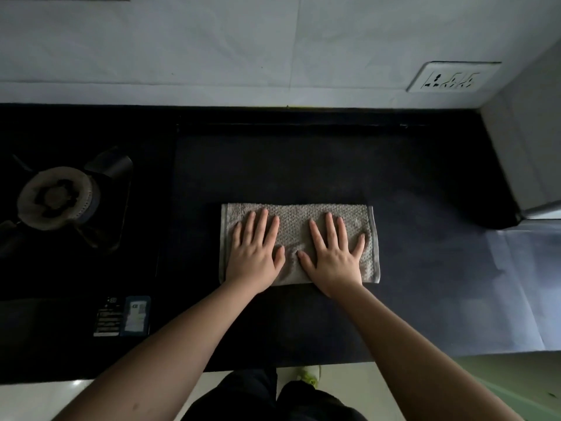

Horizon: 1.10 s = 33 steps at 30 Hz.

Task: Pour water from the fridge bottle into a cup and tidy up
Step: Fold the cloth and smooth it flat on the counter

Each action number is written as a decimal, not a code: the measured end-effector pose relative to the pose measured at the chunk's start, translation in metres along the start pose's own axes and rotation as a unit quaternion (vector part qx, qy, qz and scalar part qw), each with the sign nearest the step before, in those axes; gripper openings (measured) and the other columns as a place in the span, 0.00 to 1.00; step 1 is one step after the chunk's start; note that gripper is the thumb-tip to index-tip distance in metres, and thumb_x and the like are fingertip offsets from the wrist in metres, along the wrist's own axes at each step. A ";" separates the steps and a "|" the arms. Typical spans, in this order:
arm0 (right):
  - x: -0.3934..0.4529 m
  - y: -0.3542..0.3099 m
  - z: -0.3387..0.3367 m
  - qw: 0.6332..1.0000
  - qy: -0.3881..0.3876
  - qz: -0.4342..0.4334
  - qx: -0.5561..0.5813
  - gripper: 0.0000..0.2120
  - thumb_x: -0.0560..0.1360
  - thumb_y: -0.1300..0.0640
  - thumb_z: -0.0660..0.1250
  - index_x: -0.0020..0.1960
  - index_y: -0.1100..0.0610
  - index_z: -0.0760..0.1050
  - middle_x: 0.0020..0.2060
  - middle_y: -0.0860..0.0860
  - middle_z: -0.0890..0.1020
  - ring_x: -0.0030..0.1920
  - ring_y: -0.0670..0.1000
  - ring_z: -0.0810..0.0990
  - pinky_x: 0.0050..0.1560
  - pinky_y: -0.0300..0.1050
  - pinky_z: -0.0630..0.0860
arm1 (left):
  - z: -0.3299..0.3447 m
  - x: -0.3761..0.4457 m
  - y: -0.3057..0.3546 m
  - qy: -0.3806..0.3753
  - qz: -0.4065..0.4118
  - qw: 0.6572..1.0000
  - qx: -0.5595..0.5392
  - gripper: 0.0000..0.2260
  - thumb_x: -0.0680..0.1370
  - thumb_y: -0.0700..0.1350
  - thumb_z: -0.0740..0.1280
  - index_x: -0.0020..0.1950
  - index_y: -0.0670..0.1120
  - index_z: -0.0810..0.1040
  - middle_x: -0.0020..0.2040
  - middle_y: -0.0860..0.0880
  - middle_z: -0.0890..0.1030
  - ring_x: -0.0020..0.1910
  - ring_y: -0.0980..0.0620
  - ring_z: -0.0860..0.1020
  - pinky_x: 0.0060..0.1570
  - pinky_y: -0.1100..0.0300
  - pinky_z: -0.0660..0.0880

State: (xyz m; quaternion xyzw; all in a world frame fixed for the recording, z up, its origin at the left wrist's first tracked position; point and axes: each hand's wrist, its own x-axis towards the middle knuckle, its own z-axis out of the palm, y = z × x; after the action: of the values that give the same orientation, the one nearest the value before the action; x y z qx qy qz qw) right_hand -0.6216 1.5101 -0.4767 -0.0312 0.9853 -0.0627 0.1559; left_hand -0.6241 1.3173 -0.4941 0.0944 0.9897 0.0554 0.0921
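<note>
the dark worktop carries a folded grey towel, its long axis running left to right. both hands lie flat on it, left hand and right hand equally near, fingers straight and spread, gripping nothing. bottle and cup are out of view.

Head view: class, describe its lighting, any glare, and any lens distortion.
Head view: dim overall; the dark countertop and gas burner are underexposed, while the wall is brighter; pale glare on the counter's right; wide-angle bending curves the edges; hands and towel stay sharp.
</note>
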 end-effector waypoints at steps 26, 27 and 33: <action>0.007 0.017 -0.008 0.999 -0.001 0.036 0.030 0.33 0.77 0.30 0.42 0.78 0.40 0.38 0.79 0.48 0.40 0.78 0.51 0.35 0.73 0.67 0.35 | -0.008 0.046 0.003 0.000 0.077 0.997 0.022 0.29 0.83 0.59 0.47 0.82 0.48 0.48 0.82 0.43 0.47 0.80 0.42 0.46 0.77 0.42 0.44; -0.006 0.018 -0.004 0.999 0.001 0.035 0.027 0.33 0.77 0.30 0.43 0.78 0.40 0.39 0.79 0.48 0.40 0.78 0.51 0.35 0.73 0.67 0.35 | -0.005 0.032 0.006 0.005 0.083 0.996 0.023 0.30 0.82 0.59 0.47 0.82 0.48 0.50 0.82 0.43 0.48 0.80 0.42 0.47 0.77 0.42 0.45; -0.068 0.029 0.012 0.999 0.006 0.028 0.024 0.33 0.78 0.30 0.44 0.79 0.41 0.41 0.79 0.49 0.42 0.78 0.52 0.37 0.73 0.69 0.37 | 0.010 -0.030 0.031 0.019 0.089 0.996 0.007 0.31 0.80 0.58 0.51 0.79 0.44 0.61 0.80 0.40 0.58 0.78 0.38 0.56 0.75 0.38 0.52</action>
State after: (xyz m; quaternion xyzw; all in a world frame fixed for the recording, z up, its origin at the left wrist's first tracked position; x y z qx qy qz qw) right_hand -0.5542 1.5434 -0.4716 0.0006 0.9849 -0.0816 0.1527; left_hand -0.5879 1.3424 -0.4948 0.1816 0.9793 0.0586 0.0676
